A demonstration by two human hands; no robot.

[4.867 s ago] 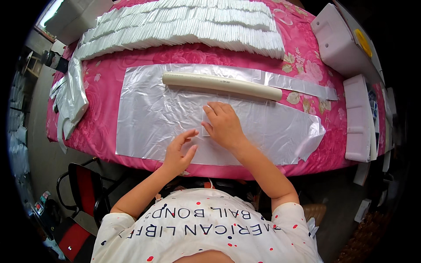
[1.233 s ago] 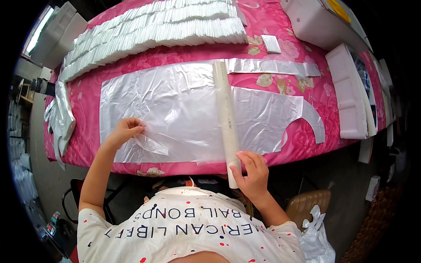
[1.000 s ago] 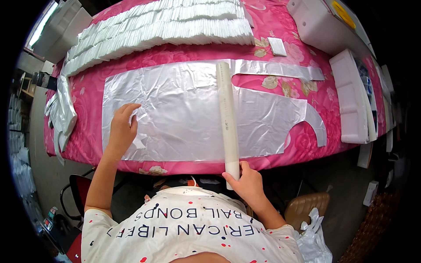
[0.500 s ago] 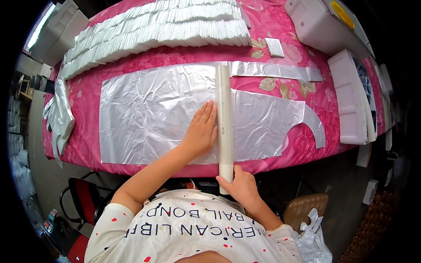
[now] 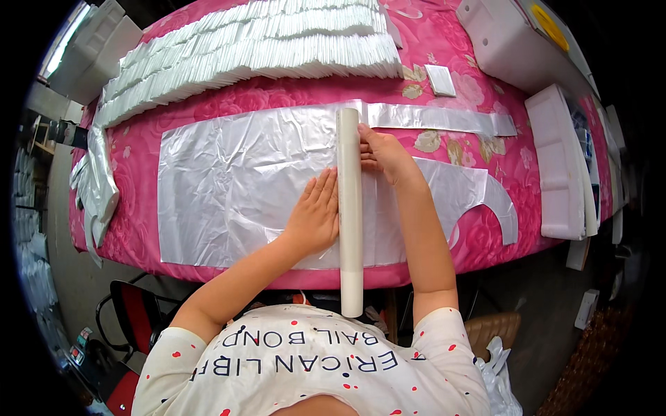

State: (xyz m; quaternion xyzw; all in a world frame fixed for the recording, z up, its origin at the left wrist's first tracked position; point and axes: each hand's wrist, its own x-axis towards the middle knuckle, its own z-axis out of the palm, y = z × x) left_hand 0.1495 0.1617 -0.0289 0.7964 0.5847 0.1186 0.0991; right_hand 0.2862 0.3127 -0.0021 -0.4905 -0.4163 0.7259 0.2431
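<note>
Head camera looks down, and nearest at 6 o'clock is the person's white shirt with red dots (image 5: 312, 367). Just past it, the long white tube (image 5: 349, 208) lies pointing from 6 to 12 o'clock across the shiny plastic sheet (image 5: 229, 187), with its near end sticking out over the table edge. The left hand (image 5: 316, 215) lies flat and open on the sheet, fingers together, pressed right against the tube at its 9 o'clock side; it holds nothing. The right hand (image 5: 385, 156) is a little farther, at the tube's 3 o'clock side, with its fingers curled against the tube near the far end. The sheet rests on a pink flowered tablecloth (image 5: 451, 90). Farther off, toward 12 o'clock, long rows of folded white bags (image 5: 250, 48) are stacked. White foam boxes (image 5: 555, 166) sit at 3 o'clock.
</note>
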